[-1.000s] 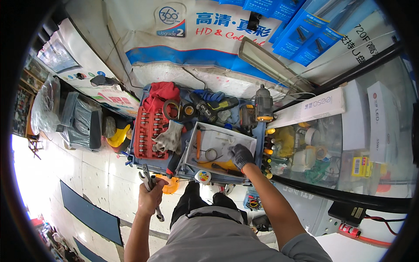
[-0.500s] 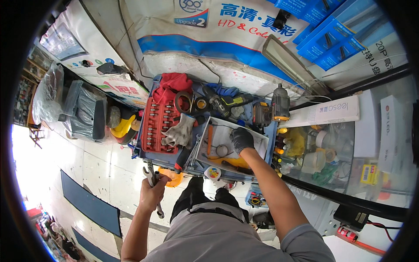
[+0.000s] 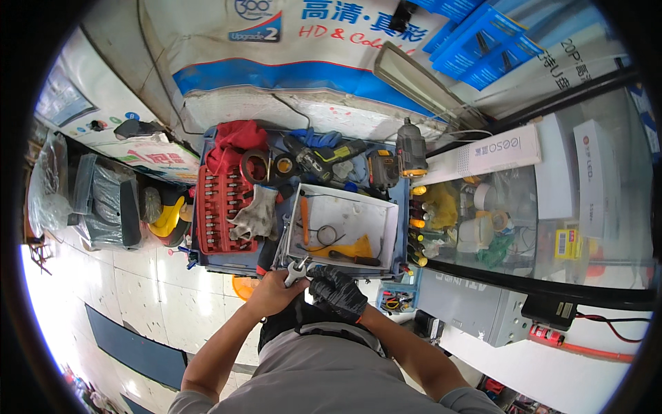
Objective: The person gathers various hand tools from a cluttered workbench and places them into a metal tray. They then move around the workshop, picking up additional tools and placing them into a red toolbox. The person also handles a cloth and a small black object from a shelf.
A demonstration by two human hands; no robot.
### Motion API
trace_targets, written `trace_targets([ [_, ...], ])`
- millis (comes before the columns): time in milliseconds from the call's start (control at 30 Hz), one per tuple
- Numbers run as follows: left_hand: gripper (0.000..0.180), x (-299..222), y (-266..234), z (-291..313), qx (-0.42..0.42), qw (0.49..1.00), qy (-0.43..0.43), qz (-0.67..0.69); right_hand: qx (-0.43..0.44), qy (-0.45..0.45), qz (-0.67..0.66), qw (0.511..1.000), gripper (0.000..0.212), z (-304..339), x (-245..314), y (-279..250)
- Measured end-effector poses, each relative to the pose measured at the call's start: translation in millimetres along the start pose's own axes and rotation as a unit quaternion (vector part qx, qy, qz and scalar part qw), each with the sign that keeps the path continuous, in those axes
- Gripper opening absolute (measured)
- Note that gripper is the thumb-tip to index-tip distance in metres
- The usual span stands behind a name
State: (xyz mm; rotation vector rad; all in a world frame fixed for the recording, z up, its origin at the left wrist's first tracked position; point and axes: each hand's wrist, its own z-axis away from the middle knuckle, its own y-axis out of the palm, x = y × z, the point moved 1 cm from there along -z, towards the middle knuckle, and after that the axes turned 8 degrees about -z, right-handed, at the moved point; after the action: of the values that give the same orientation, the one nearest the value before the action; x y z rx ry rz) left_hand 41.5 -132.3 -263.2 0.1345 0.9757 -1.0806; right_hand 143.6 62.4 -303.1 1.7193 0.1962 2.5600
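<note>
Close in front of my body, my bare left hand (image 3: 277, 294) is closed around a silver open-ended wrench (image 3: 295, 272), its jaw pointing up past the fingers. Right beside it, my right hand (image 3: 336, 292) in a dark grey work glove has its fingers curled against the wrench's head; whatever small thing they pinch is hidden. Just beyond both hands lies a shallow white box (image 3: 388, 234). Inside are an orange stick (image 3: 305, 219), a loop of thin wire, and a yellow piece (image 3: 358, 246) by a dark-handled tool (image 3: 353, 258).
Left of the box, a red socket case (image 3: 214, 219) carries a greyish glove (image 3: 256, 215). Behind are a red cloth (image 3: 234, 141), tape rolls, a green-black cordless tool (image 3: 312, 160) and an impact wrench (image 3: 412, 148). A glass display case (image 3: 524, 265) stands to the right.
My right hand has come out of the white box and back toward my body, meeting my left hand. The left hand has moved right and up with the wrench. The view has shifted.
</note>
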Motion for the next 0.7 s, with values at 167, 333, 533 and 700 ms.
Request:
trace_targets([
  [167,0.039,12.3,19.0,-1.6,-0.028,0.997,0.010,-0.065,-0.012,0.048,-0.056,0.997,0.029,11.0,-9.9,2.1],
  [333,0.011,39.9,11.9,18.1,-0.140,0.982,-0.027,0.127,0.032,0.039,0.096,0.994,0.036,1.6,-37.9,-49.3],
  [533,0.020,118.3,-13.2,46.1,-0.258,0.955,-0.143,0.039,-0.251,-0.051,0.394,0.883,0.031,-85.7,-54.4,-120.1],
  [700,0.024,178.4,-6.0,47.1,-0.308,0.921,-0.236,-0.028,-0.193,0.011,0.506,0.840,0.029,-130.0,-50.7,-123.9],
])
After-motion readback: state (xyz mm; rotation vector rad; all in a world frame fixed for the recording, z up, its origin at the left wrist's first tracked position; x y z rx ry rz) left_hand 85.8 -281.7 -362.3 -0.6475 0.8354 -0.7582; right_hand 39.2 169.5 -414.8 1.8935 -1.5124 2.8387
